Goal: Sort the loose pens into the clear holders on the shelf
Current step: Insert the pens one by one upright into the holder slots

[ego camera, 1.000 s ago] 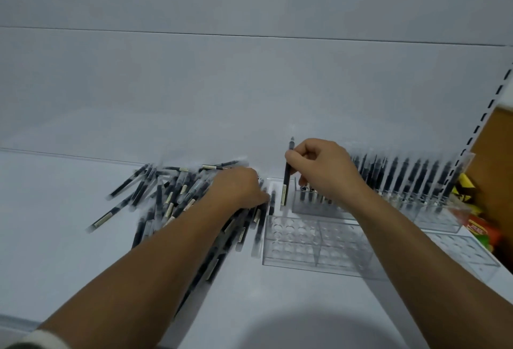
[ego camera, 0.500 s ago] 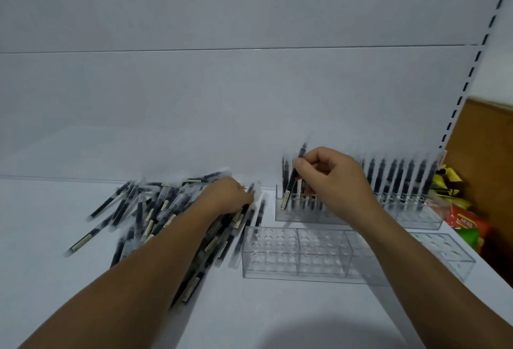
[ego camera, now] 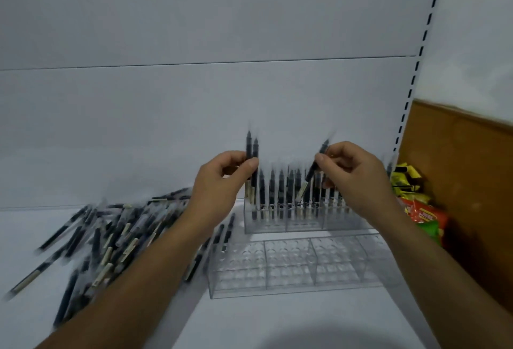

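Note:
A heap of loose dark pens (ego camera: 111,237) lies on the white shelf at the left. My left hand (ego camera: 222,182) pinches two pens (ego camera: 251,151) upright, above the left end of the rear clear holder (ego camera: 291,223), which stands full of upright pens. My right hand (ego camera: 352,179) pinches one pen (ego camera: 313,171) tilted over the middle of that holder. In front of it sits a second clear holder (ego camera: 291,268) whose round slots hold no pens.
The white shelf surface (ego camera: 249,321) ends at a white back wall. A slotted upright (ego camera: 416,71) and a brown panel (ego camera: 472,182) stand at the right. Colourful packets (ego camera: 416,210) lie beside the holders' right end.
My left hand has left the heap and risen with two pens to the rear holder's left end. My right hand has carried its pen rightwards along that holder.

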